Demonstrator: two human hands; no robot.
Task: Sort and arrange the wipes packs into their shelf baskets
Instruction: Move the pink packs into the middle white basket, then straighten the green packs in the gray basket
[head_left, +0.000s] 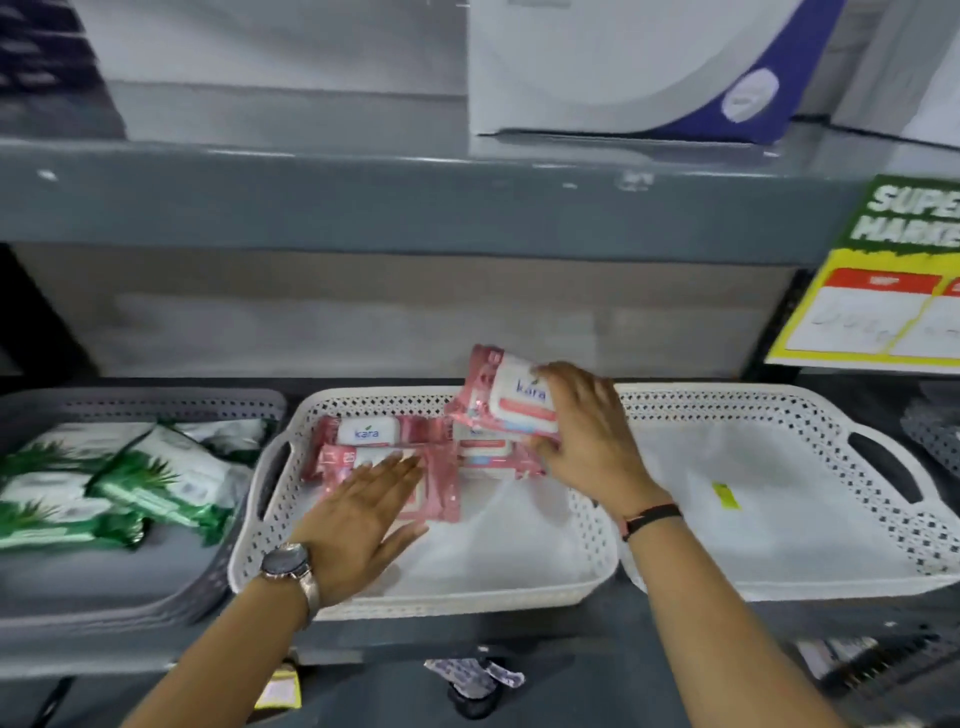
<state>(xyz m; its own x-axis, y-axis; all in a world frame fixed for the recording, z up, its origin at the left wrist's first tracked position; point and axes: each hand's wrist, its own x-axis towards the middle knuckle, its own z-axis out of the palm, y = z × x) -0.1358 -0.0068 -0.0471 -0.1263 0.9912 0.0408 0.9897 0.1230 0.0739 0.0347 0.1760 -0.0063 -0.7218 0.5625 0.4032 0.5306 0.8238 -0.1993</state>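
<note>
Over the white perforated basket (426, 597), the right hand (592, 436) is gripping a pink Kara wipes pack (498, 395) while the left hand (363, 514) is lying open and flat on another pink pack (441, 493).

Four pink packs, three baskets on one shelf.

Four pink wipes packs (382, 431) show in the middle white basket (441, 597), one of them raised above the rest. About four green wipes packs (156, 483) lie in the single grey basket (104, 597) to the left, though blur makes that count uncertain. A second white basket (779, 571) sits to the right. One white box (597, 78) stands on the shelf above, and one yellow sign (872, 301) hangs at right.
</note>
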